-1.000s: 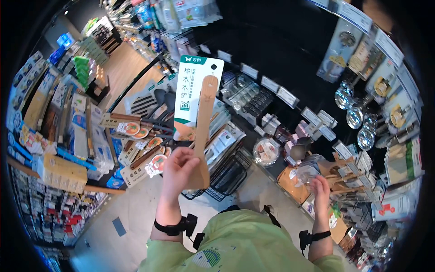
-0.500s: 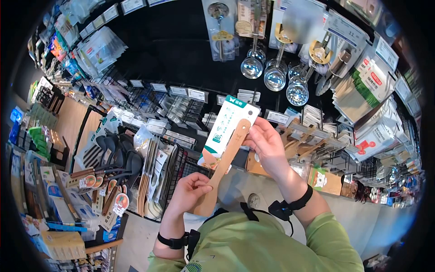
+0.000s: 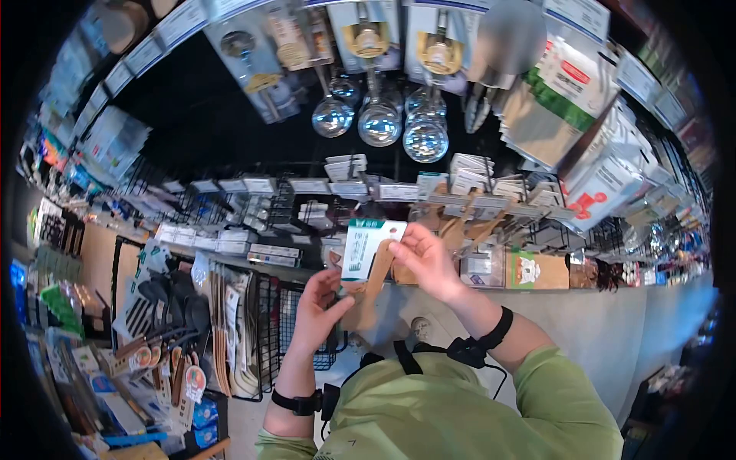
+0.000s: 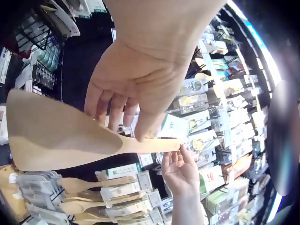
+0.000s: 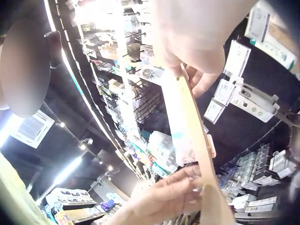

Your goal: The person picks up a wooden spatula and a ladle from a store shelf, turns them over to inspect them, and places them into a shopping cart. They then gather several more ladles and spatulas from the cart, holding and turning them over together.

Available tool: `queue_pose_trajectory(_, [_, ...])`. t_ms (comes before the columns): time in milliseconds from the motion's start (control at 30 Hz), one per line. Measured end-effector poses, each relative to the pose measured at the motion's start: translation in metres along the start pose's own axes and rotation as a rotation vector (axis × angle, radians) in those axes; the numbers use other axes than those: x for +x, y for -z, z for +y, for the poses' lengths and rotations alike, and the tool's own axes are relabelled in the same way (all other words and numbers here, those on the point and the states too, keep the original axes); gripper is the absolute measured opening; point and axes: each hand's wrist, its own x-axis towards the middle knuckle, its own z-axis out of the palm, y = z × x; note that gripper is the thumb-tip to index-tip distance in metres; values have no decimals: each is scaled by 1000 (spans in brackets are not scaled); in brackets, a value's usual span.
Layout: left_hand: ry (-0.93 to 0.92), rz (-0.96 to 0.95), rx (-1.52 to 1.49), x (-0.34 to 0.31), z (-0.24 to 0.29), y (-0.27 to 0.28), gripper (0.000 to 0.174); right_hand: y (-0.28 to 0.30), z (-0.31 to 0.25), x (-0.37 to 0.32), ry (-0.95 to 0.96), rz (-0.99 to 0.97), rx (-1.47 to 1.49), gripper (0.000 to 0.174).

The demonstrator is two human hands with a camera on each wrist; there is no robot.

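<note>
A wooden spatula with a white and green backing card is held up in front of the torso. My right hand pinches the handle's end together with the card's top corner. Lower down, my left hand holds the spatula near its neck, thumb at the handle's edge and fingers behind. The left wrist view shows the broad blade reaching away to the left. In the right wrist view the handle is seen nearly edge-on, with the left fingers beside it.
Steel ladles hang on the rack ahead. Packaged wooden utensils line a lower row. To the left, a bin holds black utensils. A wire basket stands near the left hand. Packed cutting boards hang at upper right.
The right hand has come in from the right side and grips the handle's end. The spatula has tilted and lowered between both hands. The view has turned right toward the ladle rack.
</note>
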Motion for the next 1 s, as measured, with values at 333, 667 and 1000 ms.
queue_pose_trajectory(333, [50,-37,-76,122,-66,-106,14,111,78,5,-27,313,-29,16])
queue_pose_trajectory(667, [14,114,-105,172,-73,-138,15,140,53,46,-36,378,69,16])
queue_pose_trajectory(1000, [-12,226,-178,180,-50,-152,20,146,71,66,70,454,138,20])
